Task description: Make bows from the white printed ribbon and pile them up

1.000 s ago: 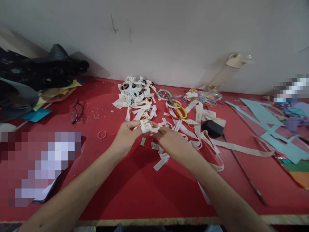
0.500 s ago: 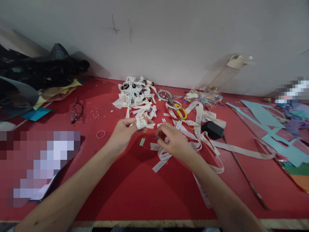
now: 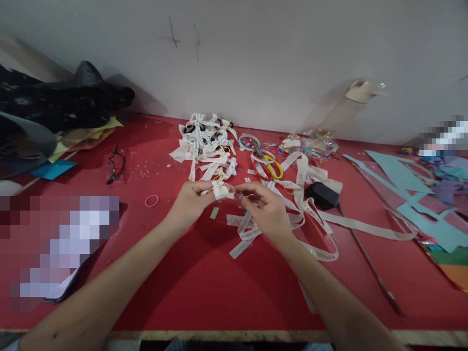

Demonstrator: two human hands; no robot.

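My left hand (image 3: 192,202) pinches a white ribbon bow (image 3: 220,190) between thumb and fingers above the red table (image 3: 204,292). Close against the bow's right end is my right hand (image 3: 266,207), its thumb and fingertips closed on a small purple elastic band (image 3: 240,196), partly hidden by the fingers. Beyond the hands lies a pile of white ribbon bows (image 3: 206,139). Loose printed ribbon (image 3: 300,180) curls across the table to the right, and cut ribbon pieces (image 3: 243,246) lie under my right hand.
Scissors (image 3: 270,168) with red and yellow handles lie behind my right hand. A black block (image 3: 322,196) rests on the ribbon. Eyeglasses (image 3: 115,165), a pink elastic band (image 3: 152,200) and a blurred-out flat device (image 3: 69,243) are at left. Light-blue sheets (image 3: 431,219) lie right.
My right hand has moved up and left with the purple band, so its fingertips now meet the bow. My left hand still holds the bow, which has turned and shifted slightly right.
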